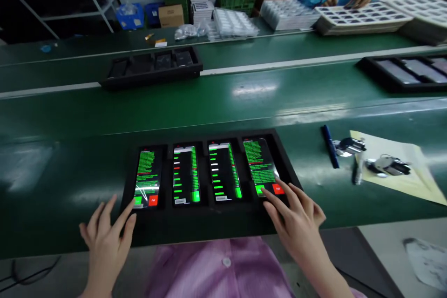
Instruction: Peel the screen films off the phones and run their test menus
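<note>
One long green workbench (pixel 223 107) runs across the view. On its near edge lies a black tray (pixel 206 179) with four phones, each flat in its own compartment, all screens lit. Two bare hands reach in from below, both empty: the left hand (pixel 107 235) is loosely open, fingers spread, at the tray's left end; the right hand (pixel 296 216) is half open, fingers gently curved, over its right end. The leftmost phone (pixel 148 179) and rightmost phone (pixel 260 163) show green text above two buttons. The second phone (pixel 186 174) and third phone (pixel 224 172) show lists with a few red and white marks, untouched by either hand. Smallest, each index fingertip meets or nearly meets a green button, on the left (pixel 138 200) and right; actual contact is unclear. Work seems partway: the outer two await a choice between green and red "Fail", and no final result is readable on any screen.
</note>
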`<control>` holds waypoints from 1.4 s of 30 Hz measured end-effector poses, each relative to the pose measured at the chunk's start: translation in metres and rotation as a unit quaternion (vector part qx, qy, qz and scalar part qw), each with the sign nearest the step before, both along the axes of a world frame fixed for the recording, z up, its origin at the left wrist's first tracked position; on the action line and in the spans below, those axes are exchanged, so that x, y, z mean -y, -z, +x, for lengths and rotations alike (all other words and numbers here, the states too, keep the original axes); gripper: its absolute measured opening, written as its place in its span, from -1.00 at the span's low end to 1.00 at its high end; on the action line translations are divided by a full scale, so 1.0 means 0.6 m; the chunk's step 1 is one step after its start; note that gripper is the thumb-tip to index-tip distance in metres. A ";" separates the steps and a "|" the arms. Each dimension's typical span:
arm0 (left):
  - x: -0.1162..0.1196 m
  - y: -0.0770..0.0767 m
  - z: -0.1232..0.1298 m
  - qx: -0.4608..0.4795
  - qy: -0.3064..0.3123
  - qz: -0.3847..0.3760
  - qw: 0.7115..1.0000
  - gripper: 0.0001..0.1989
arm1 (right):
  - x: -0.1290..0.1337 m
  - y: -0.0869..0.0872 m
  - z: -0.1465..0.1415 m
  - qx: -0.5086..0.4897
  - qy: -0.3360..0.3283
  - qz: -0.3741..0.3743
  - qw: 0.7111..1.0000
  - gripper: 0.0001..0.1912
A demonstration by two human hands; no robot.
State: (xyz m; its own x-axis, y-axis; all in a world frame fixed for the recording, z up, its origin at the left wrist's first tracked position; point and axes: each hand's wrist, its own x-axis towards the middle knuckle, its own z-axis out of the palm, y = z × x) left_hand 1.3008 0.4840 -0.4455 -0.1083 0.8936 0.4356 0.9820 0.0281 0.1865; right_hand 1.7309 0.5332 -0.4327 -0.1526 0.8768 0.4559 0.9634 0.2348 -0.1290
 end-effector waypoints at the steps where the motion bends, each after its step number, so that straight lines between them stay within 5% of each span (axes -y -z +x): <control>1: 0.000 -0.003 0.003 0.001 -0.006 -0.002 1.000 -0.68 | 0.005 -0.002 -0.001 -0.001 -0.008 -0.003 1.000 -0.65; 5: -0.003 -0.018 0.057 0.024 -0.007 -0.016 1.000 -0.53 | 0.027 -0.008 -0.037 0.012 0.008 -0.061 0.998 -0.56; 9: -0.015 -0.025 0.130 -0.012 -0.023 -0.150 0.988 -0.51 | 0.022 0.008 -0.081 0.073 0.043 -0.112 0.990 -0.49; 13: -0.059 -0.030 0.167 -0.068 -0.028 -0.240 0.968 -0.55 | -0.033 0.016 -0.109 0.089 0.057 -0.138 0.985 -0.54; 20: -0.158 -0.048 0.174 -0.053 -0.050 -0.263 0.962 -0.55 | -0.130 0.001 -0.127 0.057 0.078 -0.194 0.976 -0.53; 24: -0.147 -0.052 0.161 -0.020 -0.042 -0.235 0.971 -0.54 | -0.126 -0.014 -0.092 -0.008 0.040 -0.168 0.985 -0.53; 28: -0.106 -0.055 0.107 0.020 -0.021 -0.065 0.997 -0.51 | -0.107 -0.031 -0.009 -0.134 -0.050 -0.043 0.989 -0.59; 31: -0.082 -0.047 0.052 0.032 -0.016 0.014 0.999 -0.55 | -0.092 -0.023 0.040 -0.152 -0.046 -0.031 0.987 -0.62; 36: -0.073 -0.016 0.000 0.101 -0.033 -0.005 0.994 -0.58 | -0.084 0.010 0.052 -0.118 -0.038 -0.055 0.991 -0.59; 42: -0.072 -0.006 0.002 0.180 -0.048 -0.035 0.982 -0.57 | -0.072 0.008 0.049 -0.098 -0.025 -0.033 0.994 -0.61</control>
State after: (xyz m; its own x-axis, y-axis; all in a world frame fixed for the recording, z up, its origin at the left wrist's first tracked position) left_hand 1.3019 0.5274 -0.4417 -0.3290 0.8983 0.2913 0.8449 0.1423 0.5156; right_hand 1.7606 0.5762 -0.4376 -0.1107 0.8992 0.4233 0.9056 0.2668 -0.3298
